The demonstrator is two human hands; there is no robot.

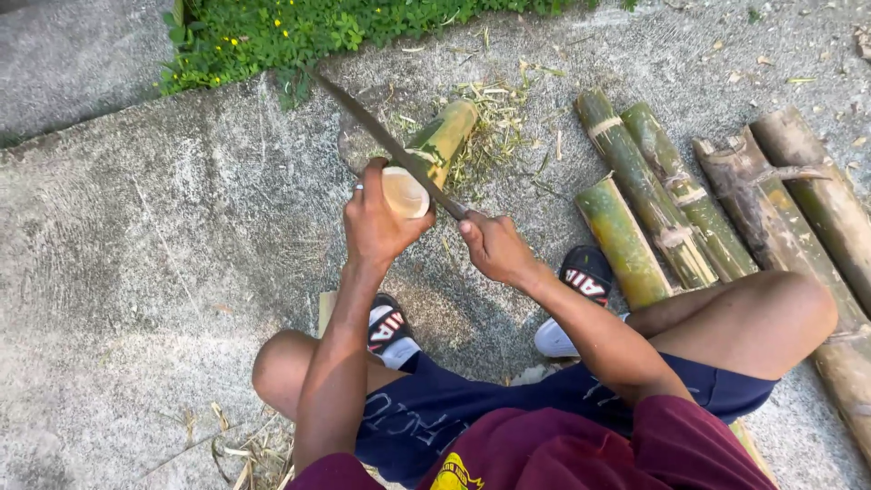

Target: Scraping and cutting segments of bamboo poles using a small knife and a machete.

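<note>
The left hand (376, 222) wraps its fingers around the cut end of a bamboo section (434, 154) at upper centre. It looks stiff, hollow and smooth, best gripped there. The right hand (494, 247) closes tight on a long blade's (381, 136) handle.

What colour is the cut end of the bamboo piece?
Pale cream, on the bamboo piece, seen in the head view.

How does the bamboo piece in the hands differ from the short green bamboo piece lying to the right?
The held bamboo piece is gripped at its cut end by the left hand, with the long knife in the right hand laid across it; the short green piece lies untouched on the concrete. The held piece has pale shaved patches; the other is evenly green. Both are short round sections.
</note>
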